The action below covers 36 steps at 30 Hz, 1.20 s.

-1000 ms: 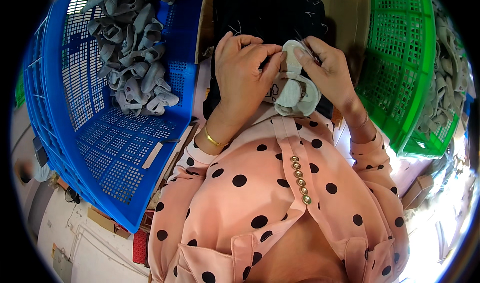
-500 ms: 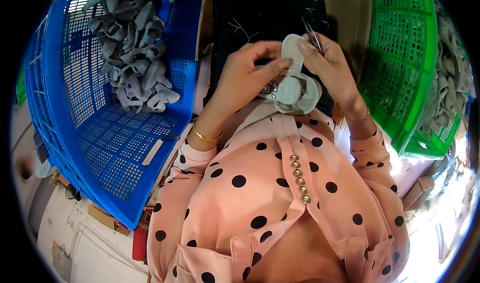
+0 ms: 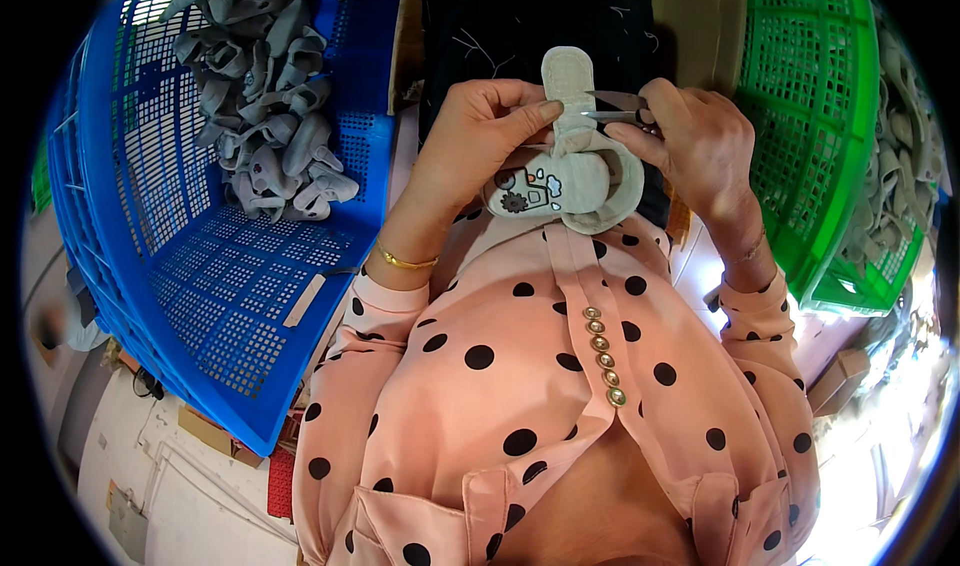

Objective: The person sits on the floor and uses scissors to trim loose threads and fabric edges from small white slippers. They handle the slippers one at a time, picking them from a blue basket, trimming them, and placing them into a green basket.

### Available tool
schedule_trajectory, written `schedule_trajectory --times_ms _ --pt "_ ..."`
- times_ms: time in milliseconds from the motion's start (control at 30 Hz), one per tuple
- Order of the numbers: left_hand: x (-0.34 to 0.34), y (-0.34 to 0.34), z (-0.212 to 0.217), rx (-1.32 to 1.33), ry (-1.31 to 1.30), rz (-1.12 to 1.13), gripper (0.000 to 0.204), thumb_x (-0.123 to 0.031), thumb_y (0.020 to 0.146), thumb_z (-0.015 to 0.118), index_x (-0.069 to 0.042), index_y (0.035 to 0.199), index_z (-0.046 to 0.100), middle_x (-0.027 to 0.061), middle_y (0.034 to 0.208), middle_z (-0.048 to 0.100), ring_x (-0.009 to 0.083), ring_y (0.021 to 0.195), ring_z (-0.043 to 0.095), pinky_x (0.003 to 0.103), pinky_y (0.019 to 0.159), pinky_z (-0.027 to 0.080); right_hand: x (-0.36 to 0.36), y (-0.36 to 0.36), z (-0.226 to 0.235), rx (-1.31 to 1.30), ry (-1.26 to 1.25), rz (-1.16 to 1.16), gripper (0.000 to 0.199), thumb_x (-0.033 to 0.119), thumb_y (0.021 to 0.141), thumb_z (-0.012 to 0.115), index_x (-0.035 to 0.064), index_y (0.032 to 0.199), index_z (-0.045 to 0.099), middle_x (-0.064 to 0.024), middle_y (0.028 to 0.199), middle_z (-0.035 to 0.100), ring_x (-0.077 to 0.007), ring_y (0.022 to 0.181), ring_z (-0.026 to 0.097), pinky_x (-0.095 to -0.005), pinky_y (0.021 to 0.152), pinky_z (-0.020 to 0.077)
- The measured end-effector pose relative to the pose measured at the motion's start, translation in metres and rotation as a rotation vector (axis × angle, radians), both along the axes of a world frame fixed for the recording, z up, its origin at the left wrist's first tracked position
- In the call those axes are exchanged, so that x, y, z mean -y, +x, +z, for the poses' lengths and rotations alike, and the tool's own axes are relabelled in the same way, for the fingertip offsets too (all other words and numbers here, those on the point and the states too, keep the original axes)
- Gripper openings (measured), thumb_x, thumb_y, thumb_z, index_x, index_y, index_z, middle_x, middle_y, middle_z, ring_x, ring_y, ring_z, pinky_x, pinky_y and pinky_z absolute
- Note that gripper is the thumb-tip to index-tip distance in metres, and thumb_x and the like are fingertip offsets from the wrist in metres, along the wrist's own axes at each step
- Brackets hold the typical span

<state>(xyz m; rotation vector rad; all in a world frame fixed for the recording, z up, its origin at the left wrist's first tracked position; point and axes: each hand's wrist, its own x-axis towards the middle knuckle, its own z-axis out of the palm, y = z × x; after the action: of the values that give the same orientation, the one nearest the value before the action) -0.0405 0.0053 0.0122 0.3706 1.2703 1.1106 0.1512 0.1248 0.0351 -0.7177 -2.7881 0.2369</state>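
I see the left hand [image 3: 482, 134] pinching a pale shoe upper [image 3: 580, 183] bearing a cartoon picture, the right hand [image 3: 702, 144] clasping scissors [image 3: 624, 117], blades parted

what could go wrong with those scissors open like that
The open scissors in the right hand have their tips close to the thumb of the left hand, so a slip might nick it. The tips also show against the pale tab of the small shoe, so a stray snip could cut the fabric.
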Motion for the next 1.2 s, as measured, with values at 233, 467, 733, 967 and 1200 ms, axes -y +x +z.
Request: schedule_trajectory --times_ms 233,467,733,967,1200 --pt "0.004 -0.003 0.002 0.046 0.008 -0.001 0.013 -0.012 0.091 0.067 0.001 0.094 0.070 0.0040 0.076 0.067 0.0080 0.067 0.064 0.019 0.059 0.053 0.002 -0.005 -0.005 0.023 0.083 0.071 0.040 0.046 0.075 0.072 0.0153 0.067 0.048 0.0009 0.055 0.047 -0.0175 0.052 0.055 -0.0303 0.050 0.0446" --pt "0.009 -0.005 0.003 0.098 -0.003 -0.032 0.017 -0.014 0.091 0.066 0.000 0.098 0.071 0.0052 0.081 0.070 0.0091 0.073 0.067 0.020 0.069 0.053 0.003 -0.007 -0.008 0.135 0.002 0.045 0.041 0.050 0.078 0.067 0.0148 0.068 0.049 -0.0003 0.055 0.049 -0.0197 0.051 0.056 -0.0314 0.049 0.0438" --pt "0.012 -0.006 -0.006 0.168 0.041 -0.033 0.016 -0.013 0.091 0.067 0.001 0.097 0.071 0.0067 0.081 0.071 0.0104 0.072 0.068 0.020 0.069 0.054 -0.002 -0.007 -0.007 0.055 0.051 0.116 0.041 0.048 0.079 0.067 0.0148 0.068 0.048 -0.0002 0.053 0.048 -0.0190 0.051 0.055 -0.0313 0.049 0.0432" --pt "0.012 -0.005 -0.004 0.158 0.028 -0.036 0.017 -0.013 0.090 0.067 0.001 0.099 0.070 0.0066 0.081 0.071 0.0103 0.072 0.067 0.021 0.069 0.054 -0.004 -0.008 -0.008 0.079 -0.023 0.133 0.041 0.046 0.082 0.067 0.0127 0.068 0.048 -0.0025 0.054 0.048 -0.0202 0.051 0.055 -0.0321 0.050 0.0432" --pt "0.009 -0.004 -0.005 0.160 0.027 -0.003 0.013 -0.014 0.090 0.069 -0.002 0.087 0.070 0.0029 0.074 0.066 0.0070 0.067 0.063 0.019 0.063 0.052 -0.003 -0.004 -0.021 -0.236 -1.094 -0.173 0.038 0.037 0.092 0.063 0.0010 0.080 0.056 -0.0069 0.063 0.045 -0.0126 0.059 0.044 -0.0283 0.054 0.0405"
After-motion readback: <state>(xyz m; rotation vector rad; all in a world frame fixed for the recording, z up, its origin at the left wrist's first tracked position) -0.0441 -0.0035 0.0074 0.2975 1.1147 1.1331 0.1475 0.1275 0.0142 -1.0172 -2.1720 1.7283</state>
